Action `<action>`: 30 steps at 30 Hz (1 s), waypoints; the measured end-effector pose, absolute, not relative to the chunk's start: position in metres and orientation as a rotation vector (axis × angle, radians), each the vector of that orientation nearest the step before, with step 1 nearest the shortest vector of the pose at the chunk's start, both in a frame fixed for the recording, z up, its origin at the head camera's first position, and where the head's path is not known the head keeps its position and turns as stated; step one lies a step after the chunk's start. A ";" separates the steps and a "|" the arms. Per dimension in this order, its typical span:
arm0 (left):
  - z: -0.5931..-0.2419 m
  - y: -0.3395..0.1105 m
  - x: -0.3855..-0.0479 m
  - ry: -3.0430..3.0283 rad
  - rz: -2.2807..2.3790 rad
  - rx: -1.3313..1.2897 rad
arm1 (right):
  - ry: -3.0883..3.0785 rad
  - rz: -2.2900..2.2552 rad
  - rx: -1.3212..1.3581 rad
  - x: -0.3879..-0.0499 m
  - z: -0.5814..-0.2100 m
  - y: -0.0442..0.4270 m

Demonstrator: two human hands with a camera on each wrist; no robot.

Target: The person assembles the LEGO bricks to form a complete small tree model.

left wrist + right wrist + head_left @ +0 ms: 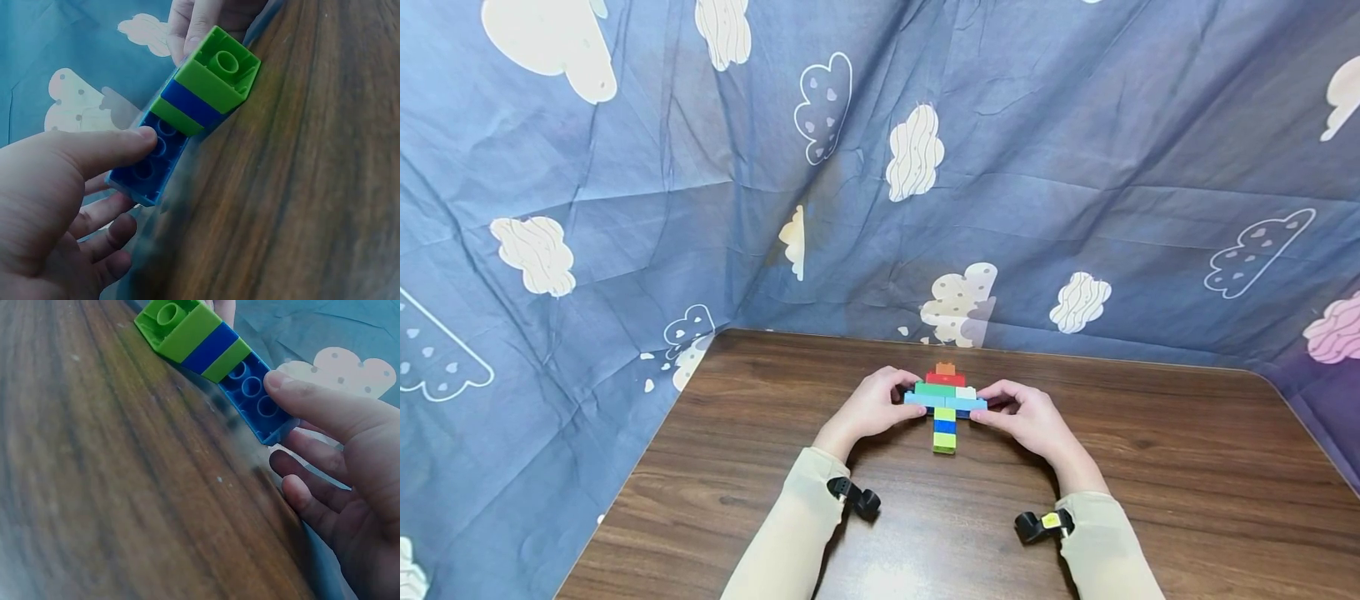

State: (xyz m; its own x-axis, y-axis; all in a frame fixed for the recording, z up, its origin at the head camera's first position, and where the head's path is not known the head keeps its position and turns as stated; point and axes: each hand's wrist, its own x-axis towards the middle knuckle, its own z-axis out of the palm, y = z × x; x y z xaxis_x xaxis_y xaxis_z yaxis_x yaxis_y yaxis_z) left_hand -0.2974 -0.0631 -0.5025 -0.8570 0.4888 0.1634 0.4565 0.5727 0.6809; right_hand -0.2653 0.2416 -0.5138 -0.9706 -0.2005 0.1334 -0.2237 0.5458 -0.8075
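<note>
A tree-shaped model of toy building bricks is held between my two hands over the wooden table. Its narrow stem of lime and blue bricks points toward me. Light blue, green, white, red and orange bricks step inward to a narrow far tip. My left hand pinches the left end of the wide row, thumb on the hollow underside of a blue brick. At the other end, my right hand pinches the row the same way, its thumb on the blue underside.
The brown wooden table runs back to a blue cloth printed with clouds, which hangs behind and to the left. Black wrist cameras sit on both cuffs, the left camera and the right camera.
</note>
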 end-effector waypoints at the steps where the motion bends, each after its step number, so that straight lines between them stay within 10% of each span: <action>1: -0.503 -0.063 -0.297 2.752 1.153 0.826 | -2.740 1.432 0.381 -0.265 -0.514 0.242; 30: -0.508 -0.063 -0.298 2.718 1.096 0.806 | -2.764 1.471 0.356 -0.267 -0.523 0.245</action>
State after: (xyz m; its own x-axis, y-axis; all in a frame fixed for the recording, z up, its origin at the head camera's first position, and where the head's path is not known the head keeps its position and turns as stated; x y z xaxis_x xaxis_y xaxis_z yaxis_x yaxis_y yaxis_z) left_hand -0.2977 -0.0627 -0.5077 -0.8544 0.5099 0.0998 0.4367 0.6005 0.6699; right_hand -0.2668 0.2446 -0.5229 -0.9744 -0.2028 0.0972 -0.1939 0.5387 -0.8199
